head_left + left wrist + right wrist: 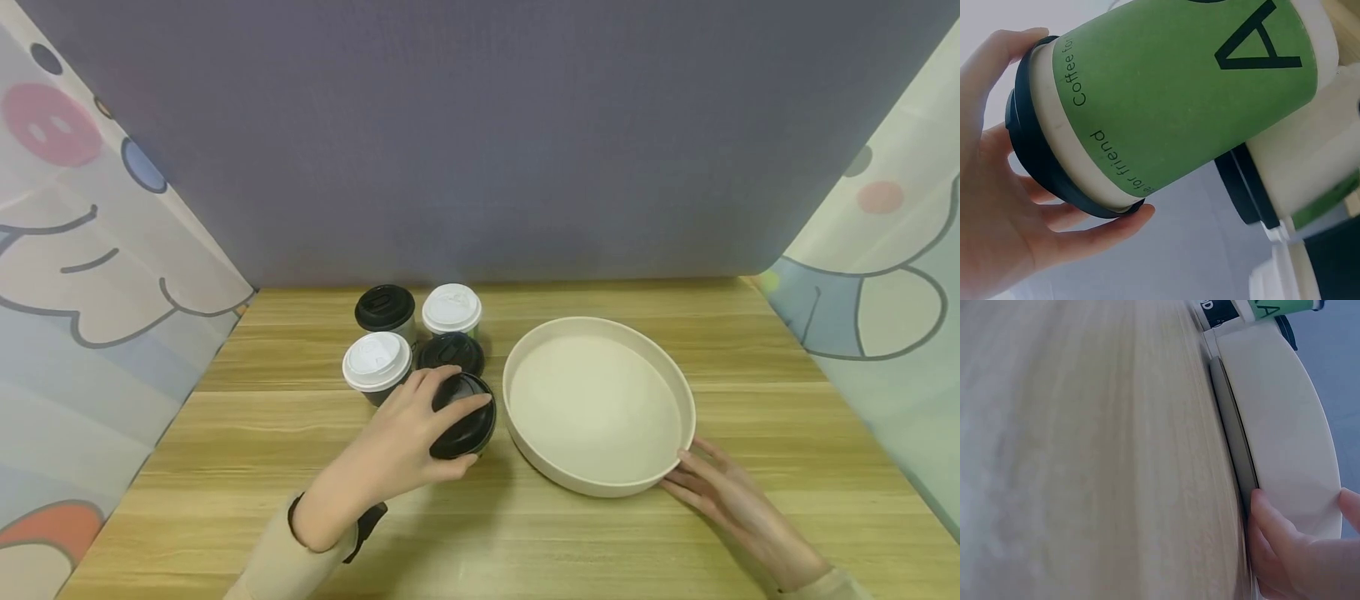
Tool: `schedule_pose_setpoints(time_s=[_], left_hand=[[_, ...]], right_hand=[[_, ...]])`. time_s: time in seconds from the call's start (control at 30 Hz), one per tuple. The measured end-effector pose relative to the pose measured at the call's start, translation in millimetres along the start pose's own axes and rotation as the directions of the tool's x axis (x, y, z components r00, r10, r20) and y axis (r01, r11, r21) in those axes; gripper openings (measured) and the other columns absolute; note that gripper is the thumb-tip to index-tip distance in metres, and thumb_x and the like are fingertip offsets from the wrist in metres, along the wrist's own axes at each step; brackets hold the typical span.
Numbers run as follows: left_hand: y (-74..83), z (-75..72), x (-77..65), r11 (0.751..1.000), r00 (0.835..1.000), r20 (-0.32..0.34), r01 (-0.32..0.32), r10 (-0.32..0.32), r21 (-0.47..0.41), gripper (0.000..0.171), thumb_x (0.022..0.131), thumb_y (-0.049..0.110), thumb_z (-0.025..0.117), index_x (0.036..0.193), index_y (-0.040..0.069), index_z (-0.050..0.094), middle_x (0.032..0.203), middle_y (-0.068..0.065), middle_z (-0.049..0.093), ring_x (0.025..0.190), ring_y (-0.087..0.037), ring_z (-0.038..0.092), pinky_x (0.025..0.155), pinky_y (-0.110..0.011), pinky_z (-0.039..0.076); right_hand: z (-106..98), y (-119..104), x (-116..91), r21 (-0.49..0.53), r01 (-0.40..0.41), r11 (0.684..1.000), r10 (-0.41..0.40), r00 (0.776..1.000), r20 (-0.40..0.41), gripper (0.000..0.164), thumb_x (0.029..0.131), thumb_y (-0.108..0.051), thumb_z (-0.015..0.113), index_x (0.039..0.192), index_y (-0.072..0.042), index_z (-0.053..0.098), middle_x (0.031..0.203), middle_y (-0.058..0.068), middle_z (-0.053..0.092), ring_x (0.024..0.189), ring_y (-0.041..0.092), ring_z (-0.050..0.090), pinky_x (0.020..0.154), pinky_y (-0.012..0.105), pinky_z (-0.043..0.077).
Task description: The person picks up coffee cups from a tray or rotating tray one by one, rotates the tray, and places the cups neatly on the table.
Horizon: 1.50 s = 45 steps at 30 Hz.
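My left hand [416, 433] grips a paper coffee cup by its black lid [471, 421], fingers and thumb spread around the lid's edge. In the left wrist view this cup [1179, 94] has a green sleeve with dark lettering and appears tilted. Just right of it lies a round, shallow cream tray [600, 400] with a low wall. My right hand [727, 500] holds the tray at its front right, thumb at the rim. Fingers [1279, 528] of that hand press low on the tray's wall in the right wrist view.
Several other lidded cups cluster behind the held one: a white-lidded cup [377, 360], a black-lidded cup [385, 308], another white lid [452, 307] and another black lid [453, 352]. A grey panel [480, 167] closes off the back of the wooden table [262, 467].
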<state>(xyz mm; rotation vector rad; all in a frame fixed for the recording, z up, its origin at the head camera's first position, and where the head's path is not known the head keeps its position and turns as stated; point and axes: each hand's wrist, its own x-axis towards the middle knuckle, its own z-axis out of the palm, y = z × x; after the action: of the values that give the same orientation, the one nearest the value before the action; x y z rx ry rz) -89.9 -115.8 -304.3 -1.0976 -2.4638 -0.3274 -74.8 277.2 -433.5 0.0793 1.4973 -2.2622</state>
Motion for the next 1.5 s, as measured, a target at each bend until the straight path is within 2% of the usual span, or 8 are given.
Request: schedule_pose_setpoints(time_s=[0.1,0.27,0.33,0.4,0.5,0.6,0.7,1.5], left_hand=[[-3.7,0.8,-8.0,1.000,1.000,-0.002,0.013,-0.013,-0.005,0.058,0.065,0.039,0.071,0.118,0.020,0.055,0.118,-0.018,0.045,0.102,-0.030,0.046,0.081,-0.045,0.043],[-9.1,1.9,-19.5,1.000,0.999,-0.016,0.029,-0.030,-0.011,0.059,0.063,0.036,0.073,0.117,0.019,0.055,0.116,-0.019,0.045,0.101,-0.032,0.046,0.080,-0.046,0.043],[-11.4,2.7,-23.4,0.999,0.999,-0.022,0.035,-0.035,-0.018,0.058,0.063,0.035,0.073,0.116,0.018,0.056,0.115,-0.020,0.046,0.101,-0.032,0.046,0.079,-0.046,0.043],[-13.6,3.6,-27.1,0.999,0.999,-0.021,0.044,-0.044,-0.023,0.058,0.063,0.034,0.073,0.115,0.017,0.056,0.114,-0.020,0.045,0.101,-0.032,0.046,0.079,-0.045,0.044],[-16.7,4.7,-31.4,0.998,0.998,-0.018,0.063,-0.063,-0.031,0.057,0.063,0.033,0.073,0.114,0.016,0.056,0.114,-0.019,0.045,0.100,-0.032,0.046,0.076,-0.044,0.045],[-19.5,5.9,-34.7,0.997,0.997,-0.014,0.074,-0.075,-0.034,0.056,0.063,0.032,0.074,0.113,0.016,0.057,0.113,-0.019,0.045,0.099,-0.032,0.047,0.074,-0.044,0.046],[-22.2,7.2,-37.2,0.996,0.996,-0.008,0.086,-0.087,-0.030,0.055,0.062,0.033,0.074,0.112,0.015,0.057,0.112,-0.018,0.045,0.098,-0.031,0.047,0.074,-0.044,0.046],[-37.7,16.1,-50.1,0.980,0.980,0.052,0.196,-0.194,-0.028,0.057,0.060,0.031,0.076,0.111,0.012,0.059,0.111,-0.020,0.045,0.099,-0.034,0.047,0.076,-0.044,0.046]], right_hand=[[-1.5,1.4,-0.3,0.036,0.023,0.999,-0.025,0.999,0.045,0.068,0.095,-0.008,0.035,0.134,0.003,-0.020,0.107,0.006,0.053,0.098,0.021,0.057,0.088,0.037,0.042],[-2.3,2.6,-1.2,0.082,0.043,0.996,-0.049,0.995,0.082,0.051,0.095,-0.005,0.034,0.134,-0.005,0.001,0.109,0.008,0.053,0.100,0.023,0.057,0.089,0.037,0.041],[-2.5,2.8,-1.4,0.087,0.042,0.995,-0.049,0.996,0.078,0.039,0.095,-0.005,0.034,0.127,-0.009,0.013,0.109,0.008,0.053,0.100,0.023,0.056,0.089,0.037,0.041],[-2.4,2.8,-1.5,0.076,0.044,0.996,-0.050,0.995,0.082,0.038,0.095,-0.006,0.034,0.126,-0.009,0.013,0.109,0.008,0.053,0.100,0.023,0.057,0.089,0.036,0.041],[-2.3,2.6,-1.3,0.065,0.040,0.997,-0.045,0.996,0.082,0.043,0.095,-0.006,0.034,0.130,-0.007,0.008,0.109,0.007,0.053,0.100,0.022,0.056,0.089,0.036,0.041],[-1.8,1.9,-1.0,0.054,0.036,0.998,-0.041,0.996,0.082,0.058,0.095,-0.006,0.033,0.136,0.000,-0.008,0.108,0.007,0.053,0.100,0.021,0.057,0.089,0.036,0.041],[-1.3,1.5,-0.8,0.033,0.036,0.999,-0.038,0.996,0.077,0.071,0.095,-0.007,0.034,0.131,0.005,-0.026,0.108,0.006,0.053,0.099,0.020,0.057,0.089,0.036,0.042],[-0.4,0.0,-0.6,0.010,0.022,1.000,-0.023,0.997,0.074,0.072,0.096,-0.009,0.032,0.129,0.005,-0.030,0.108,0.004,0.052,0.099,0.019,0.057,0.089,0.036,0.042]])
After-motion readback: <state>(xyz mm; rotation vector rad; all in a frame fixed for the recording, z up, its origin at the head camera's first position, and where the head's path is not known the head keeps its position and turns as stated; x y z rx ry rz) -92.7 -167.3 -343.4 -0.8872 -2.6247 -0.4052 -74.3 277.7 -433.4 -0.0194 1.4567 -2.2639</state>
